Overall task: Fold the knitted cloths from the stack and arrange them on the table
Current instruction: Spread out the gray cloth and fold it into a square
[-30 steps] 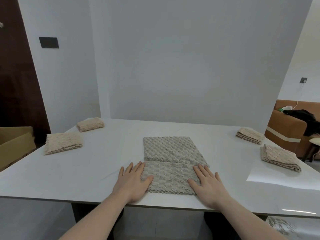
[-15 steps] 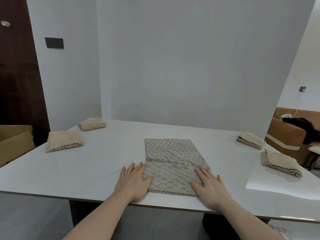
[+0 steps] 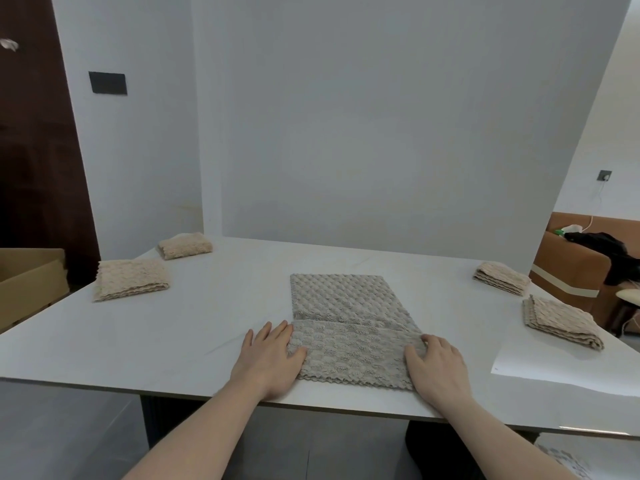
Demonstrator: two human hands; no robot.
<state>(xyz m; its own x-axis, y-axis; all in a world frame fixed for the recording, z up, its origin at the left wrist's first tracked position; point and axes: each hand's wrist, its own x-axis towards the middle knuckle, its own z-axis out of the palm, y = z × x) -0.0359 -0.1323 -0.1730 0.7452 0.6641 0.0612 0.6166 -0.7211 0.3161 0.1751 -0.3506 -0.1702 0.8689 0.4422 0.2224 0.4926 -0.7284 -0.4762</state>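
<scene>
Two bare forearms are seen reaching in from the near edge of the white counter (image 3: 173,341). The left hand (image 3: 268,360) is laid flat, its fingers (image 3: 277,336) straight and close together, with the thumb resting on the left edge of the grey cloth (image 3: 349,327). The right hand (image 3: 436,367) is set on the cloth's right edge; its fingers (image 3: 427,341) are curled over the folded flap at the corner, and the thumb is pressed onto the fabric, so the edge appears to be gripped, though how firmly cannot be told. Between the two hands the near flap of the cloth is seen folded up over itself, its zigzag hem lying along the counter's near edge. Beyond the fingers, the single layer of the cloth is stretched away toward the wall. Far to the left of the left fingers, a folded beige cloth (image 3: 130,284) is placed, and a smaller one (image 3: 185,245) farther back. Well to the right of the right fingers, a folded cloth (image 3: 561,327) is laid, with another (image 3: 502,282) behind it. A sheet of white paper (image 3: 554,365) is lying just right of the right hand.
</scene>
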